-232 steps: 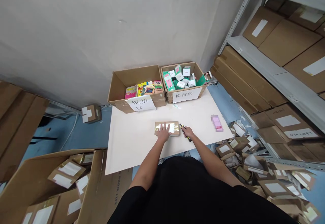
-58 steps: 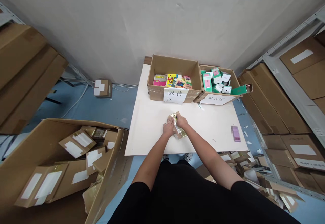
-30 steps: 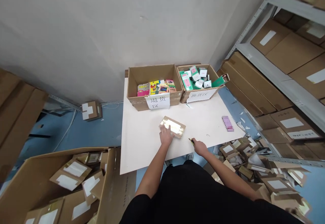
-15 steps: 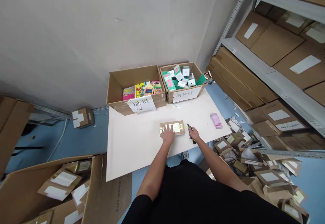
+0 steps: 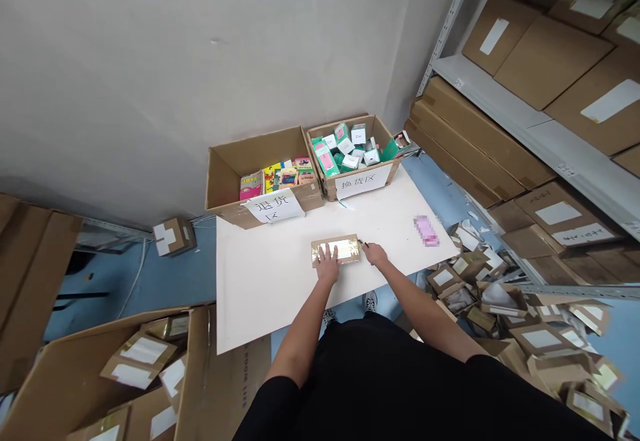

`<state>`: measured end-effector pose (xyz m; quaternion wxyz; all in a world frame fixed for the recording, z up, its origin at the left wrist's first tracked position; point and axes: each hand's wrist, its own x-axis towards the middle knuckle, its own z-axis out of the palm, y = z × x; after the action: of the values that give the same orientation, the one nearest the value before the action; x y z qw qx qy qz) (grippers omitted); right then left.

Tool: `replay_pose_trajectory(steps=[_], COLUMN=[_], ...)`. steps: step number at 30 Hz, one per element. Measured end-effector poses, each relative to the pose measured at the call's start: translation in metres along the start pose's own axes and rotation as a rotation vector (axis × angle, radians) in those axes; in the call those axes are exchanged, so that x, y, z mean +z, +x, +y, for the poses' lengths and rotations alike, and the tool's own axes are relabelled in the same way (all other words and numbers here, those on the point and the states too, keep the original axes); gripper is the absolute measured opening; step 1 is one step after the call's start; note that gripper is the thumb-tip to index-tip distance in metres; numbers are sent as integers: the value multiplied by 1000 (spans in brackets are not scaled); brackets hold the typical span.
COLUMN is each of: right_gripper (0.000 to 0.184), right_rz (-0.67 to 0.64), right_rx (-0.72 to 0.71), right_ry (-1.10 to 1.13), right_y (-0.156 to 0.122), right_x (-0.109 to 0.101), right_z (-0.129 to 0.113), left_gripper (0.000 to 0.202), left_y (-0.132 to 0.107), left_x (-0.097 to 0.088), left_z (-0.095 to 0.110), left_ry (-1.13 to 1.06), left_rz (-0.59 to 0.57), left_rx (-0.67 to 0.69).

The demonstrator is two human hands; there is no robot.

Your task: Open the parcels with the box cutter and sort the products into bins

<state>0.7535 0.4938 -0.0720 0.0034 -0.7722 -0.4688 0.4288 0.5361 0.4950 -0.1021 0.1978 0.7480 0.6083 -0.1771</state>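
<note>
A small cardboard parcel with a white label and shiny tape lies flat on the white table. My left hand rests on its left part with fingers spread, pressing it against the tabletop. At the parcel's right end my right hand is closed around a box cutter. The cutter's tip is at the parcel's right edge; whether the blade touches the cardboard is too small to tell. Most of the cutter's handle is hidden inside my fist.
Two open cartons stand at the back: one holds colourful packs, the other green and white boxes. A pixelated pink item lies at right. Opened boxes pile on the floor beside shelving. A large parcel-filled carton is lower left.
My right hand has brought the box cutter up and left to the parcel's right end. My left hand stays on the parcel. The camera view has shifted slightly.
</note>
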Motion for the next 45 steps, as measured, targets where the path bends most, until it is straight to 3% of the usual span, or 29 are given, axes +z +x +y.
replay_pose_trajectory(steps=[11, 17, 19, 23, 26, 29, 33, 36, 38, 42, 45], right_gripper=[51, 59, 56, 52, 55, 54, 47, 48, 54, 71, 80], right_rz=[10, 136, 112, 160, 198, 188, 156, 170, 148, 98, 103], right_rx=[53, 128, 145, 136, 125, 86, -52, -35, 32, 99, 93], right_ry=[-84, 210, 254, 151, 95, 82, 93, 185, 236, 219, 181], right_y=[-30, -35, -33, -17, 10, 42, 59, 44, 24, -6, 0], right_x=[22, 36, 48, 63, 51, 30, 15, 31, 54, 99, 94], right_z=[20, 24, 16, -8, -34, -66, -86, -69, -47, -11, -10], left_gripper=[70, 65, 63, 64, 65, 69, 51, 52, 66, 105, 108], left_y=[2, 4, 6, 2, -15, -33, -38, -21, -5, 16, 14], left_x=[-3, -27, -38, -47, -41, -31, -30, -40, -47, -50, -40], left_z=[2, -7, -17, -43, -54, -55, -52, -48, -46, -45, -46], left_ry=[16, -23, -58, -101, -103, -148, -260, -274, -264, -129, -65], left_rz=[-3, 72, 92, 1, -10, -96, -93, 33, 63, -80, -122], left_rx=[0, 65, 62, 21, -57, -61, -7, 31, 127, 202, 91])
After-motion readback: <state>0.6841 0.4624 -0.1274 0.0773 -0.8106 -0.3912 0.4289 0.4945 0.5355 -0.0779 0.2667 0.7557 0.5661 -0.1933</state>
